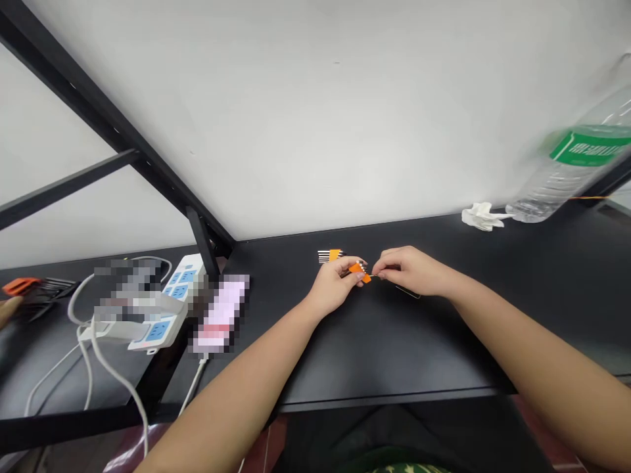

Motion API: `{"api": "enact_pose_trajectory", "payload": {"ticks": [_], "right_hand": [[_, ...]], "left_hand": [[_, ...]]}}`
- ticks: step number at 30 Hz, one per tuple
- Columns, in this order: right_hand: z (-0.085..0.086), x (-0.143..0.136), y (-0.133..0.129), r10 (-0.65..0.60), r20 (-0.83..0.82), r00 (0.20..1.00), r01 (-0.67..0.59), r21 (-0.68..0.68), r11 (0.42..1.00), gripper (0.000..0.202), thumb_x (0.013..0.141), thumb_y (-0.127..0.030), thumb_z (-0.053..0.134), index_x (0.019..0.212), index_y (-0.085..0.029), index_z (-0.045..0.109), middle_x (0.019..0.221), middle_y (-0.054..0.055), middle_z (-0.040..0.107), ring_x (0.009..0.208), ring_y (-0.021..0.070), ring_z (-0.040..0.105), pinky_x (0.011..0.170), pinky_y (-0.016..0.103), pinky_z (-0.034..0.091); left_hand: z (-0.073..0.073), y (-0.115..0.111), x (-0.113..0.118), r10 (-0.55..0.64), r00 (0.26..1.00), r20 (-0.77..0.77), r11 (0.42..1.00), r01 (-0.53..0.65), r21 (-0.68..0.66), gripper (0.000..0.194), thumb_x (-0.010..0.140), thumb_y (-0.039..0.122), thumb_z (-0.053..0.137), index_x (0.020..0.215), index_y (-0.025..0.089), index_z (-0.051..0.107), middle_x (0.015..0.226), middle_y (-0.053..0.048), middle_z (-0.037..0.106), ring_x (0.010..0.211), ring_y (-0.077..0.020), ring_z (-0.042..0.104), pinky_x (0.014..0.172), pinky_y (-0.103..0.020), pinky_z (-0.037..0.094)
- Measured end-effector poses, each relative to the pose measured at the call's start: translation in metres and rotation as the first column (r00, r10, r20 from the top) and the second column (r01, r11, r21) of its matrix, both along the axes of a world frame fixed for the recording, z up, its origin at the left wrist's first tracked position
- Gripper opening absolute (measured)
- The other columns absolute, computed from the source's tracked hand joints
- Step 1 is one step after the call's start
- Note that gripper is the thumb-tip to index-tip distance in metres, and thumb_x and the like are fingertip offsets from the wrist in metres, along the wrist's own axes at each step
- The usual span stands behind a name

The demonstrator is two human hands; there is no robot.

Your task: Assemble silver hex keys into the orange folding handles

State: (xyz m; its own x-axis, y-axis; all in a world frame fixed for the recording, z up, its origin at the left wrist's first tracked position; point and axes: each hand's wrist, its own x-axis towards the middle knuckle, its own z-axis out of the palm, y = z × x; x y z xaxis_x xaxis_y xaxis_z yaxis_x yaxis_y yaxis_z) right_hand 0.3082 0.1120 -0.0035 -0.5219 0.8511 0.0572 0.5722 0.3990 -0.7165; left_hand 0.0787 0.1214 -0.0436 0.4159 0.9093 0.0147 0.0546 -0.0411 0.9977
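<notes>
Pinched between the fingers of my left hand (337, 284) is a small orange card (367, 277) with white-tipped thin pieces along its upper edge. My right hand (405, 268) is closed at the card's right side, its fingertips around a thin piece too small to make out well. Just behind my left hand, a second orange card (335, 254) lies on the black table (394, 355), with several thin white-and-dark sticks through it. A thin wire-like piece (408, 292) shows below my right hand.
At the left are a white power strip (158, 330) with cables and a blurred-out phone (221, 315). Crumpled tissue (483, 216) and a large clear bottle (552, 177) stand at the back right. Black metal frame bars (172, 190) rise at the left. Another person's hand (8, 310) shows at the left edge.
</notes>
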Motion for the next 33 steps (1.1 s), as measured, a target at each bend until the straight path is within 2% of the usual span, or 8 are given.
{"api": "enact_pose_trajectory", "payload": {"ticks": [2,5,9,15,19,21,26,33], "right_hand": [[-0.004,0.001,0.002,-0.026,-0.047,0.999,0.019,-0.161,0.987,0.018,0.089,-0.027,0.06,0.094,-0.023,0.077,0.09,0.003,0.072,0.075,0.0158,0.063,0.066,0.028,0.049],[-0.012,0.0,0.006,-0.091,-0.173,0.981,0.022,-0.365,0.931,0.015,0.084,-0.027,0.063,0.093,-0.022,0.073,0.083,0.002,0.07,0.063,0.0131,0.057,0.054,0.025,0.044],[-0.02,-0.009,0.006,-0.234,-0.324,0.917,0.049,-0.491,0.87,0.014,0.08,-0.025,0.065,0.094,-0.021,0.067,0.076,0.0,0.065,0.054,0.0102,0.05,0.048,0.023,0.04],[-0.024,-0.032,0.006,-0.37,-0.357,0.858,0.234,-0.37,0.899,0.014,0.09,-0.032,0.052,0.092,-0.022,0.062,0.062,-0.004,0.051,0.048,0.0096,0.038,0.043,0.022,0.03],[-0.023,-0.038,0.007,-0.445,-0.358,0.821,0.248,-0.479,0.842,0.023,0.095,-0.042,0.049,0.089,-0.023,0.06,0.06,-0.005,0.044,0.047,0.0106,0.034,0.042,0.024,0.025],[-0.023,-0.04,0.007,-0.442,-0.367,0.819,0.236,-0.487,0.841,0.034,0.098,-0.053,0.047,0.087,-0.022,0.059,0.062,-0.004,0.045,0.05,0.0115,0.038,0.044,0.025,0.028],[-0.024,-0.049,0.005,-0.42,-0.357,0.834,0.33,-0.287,0.899,0.054,0.097,-0.072,0.043,0.093,-0.022,0.063,0.08,0.0,0.061,0.075,0.016,0.057,0.068,0.028,0.047],[-0.028,-0.057,0.003,-0.337,-0.389,0.858,0.259,-0.24,0.936,0.054,0.102,-0.068,0.035,0.106,-0.023,0.064,0.106,0.005,0.068,0.094,0.0192,0.063,0.081,0.032,0.052]], "left_hand": [[0.001,-0.003,0.001,-0.014,0.998,-0.055,0.999,0.016,0.037,0.026,0.083,0.026,0.073,0.106,0.015,0.072,0.088,-0.005,0.073,0.073,-0.0145,0.066,0.078,-0.032,0.056],[0.006,-0.008,0.002,-0.013,0.988,-0.151,0.989,0.034,0.14,0.019,0.086,0.024,0.067,0.102,0.017,0.074,0.087,-0.004,0.073,0.076,-0.0157,0.066,0.079,-0.031,0.055],[0.009,-0.012,0.006,0.064,0.974,-0.215,0.965,-0.006,0.261,0.019,0.087,0.022,0.063,0.102,0.021,0.076,0.088,-0.003,0.075,0.079,-0.0177,0.068,0.078,-0.031,0.054],[0.003,-0.014,0.013,0.188,0.971,-0.144,0.952,-0.144,0.271,0.023,0.087,0.021,0.064,0.106,0.022,0.076,0.094,-0.003,0.076,0.083,-0.019,0.069,0.08,-0.032,0.054],[0.004,-0.016,0.015,0.189,0.972,-0.142,0.946,-0.141,0.293,0.021,0.09,0.024,0.064,0.106,0.022,0.076,0.1,-0.004,0.077,0.091,-0.0203,0.069,0.087,-0.033,0.054],[0.004,-0.017,0.014,0.188,0.973,-0.136,0.948,-0.144,0.284,0.021,0.09,0.024,0.064,0.107,0.022,0.076,0.102,-0.004,0.077,0.092,-0.0205,0.07,0.088,-0.033,0.054],[0.005,-0.019,0.018,0.203,0.974,-0.098,0.955,-0.175,0.241,0.022,0.088,0.02,0.064,0.107,0.021,0.075,0.1,-0.004,0.077,0.092,-0.0215,0.071,0.09,-0.036,0.056],[0.007,-0.016,0.024,0.179,0.974,0.141,0.981,-0.188,0.053,0.018,0.081,0.023,0.074,0.098,0.018,0.074,0.093,-0.006,0.076,0.089,-0.0216,0.073,0.09,-0.038,0.059]]}}
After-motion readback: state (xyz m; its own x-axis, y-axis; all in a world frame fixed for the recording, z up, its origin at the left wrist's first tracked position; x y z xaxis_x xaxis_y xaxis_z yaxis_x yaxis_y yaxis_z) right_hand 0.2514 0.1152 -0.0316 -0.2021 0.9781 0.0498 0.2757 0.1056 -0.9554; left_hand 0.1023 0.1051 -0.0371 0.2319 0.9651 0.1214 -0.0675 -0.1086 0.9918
